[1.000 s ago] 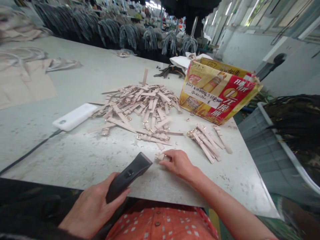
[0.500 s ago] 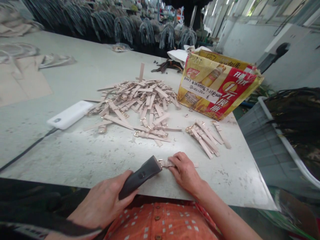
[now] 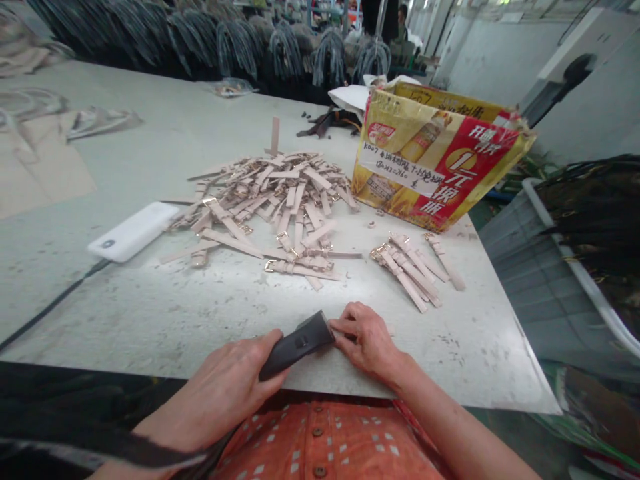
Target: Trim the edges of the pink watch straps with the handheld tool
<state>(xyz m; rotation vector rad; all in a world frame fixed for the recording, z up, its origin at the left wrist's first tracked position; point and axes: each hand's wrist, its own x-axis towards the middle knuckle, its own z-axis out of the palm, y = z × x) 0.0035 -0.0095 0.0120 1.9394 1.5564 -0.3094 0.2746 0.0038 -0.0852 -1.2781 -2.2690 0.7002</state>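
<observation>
My left hand (image 3: 227, 377) is closed around a black handheld tool (image 3: 297, 345), shaped like a hair clipper. The tool's wide head meets the near end of a pale beige buckle strap (image 3: 340, 333) and hides its buckle. With bent fingers, my right hand (image 3: 367, 341) presses that strap to the tabletop, covering most of it. Farther back lies a big heap of similar beige buckle straps (image 3: 285, 193). A smaller group of straps (image 3: 410, 270) sits to the right, its buckles facing away from me, with a single strap (image 3: 445, 260) beside it.
A yellow and red cardboard box (image 3: 435, 160) stands at the back right. On the left a white phone-like device (image 3: 133, 233) lies with a black cable (image 3: 55, 303). Beige fabric pieces (image 3: 45, 160) rest farther left. A grey bin (image 3: 565, 253) stands past the table's right edge.
The black tool in my left hand has moved right and over the strap's buckle, which now is hidden. My right hand stays on the strap, nearly in place.
</observation>
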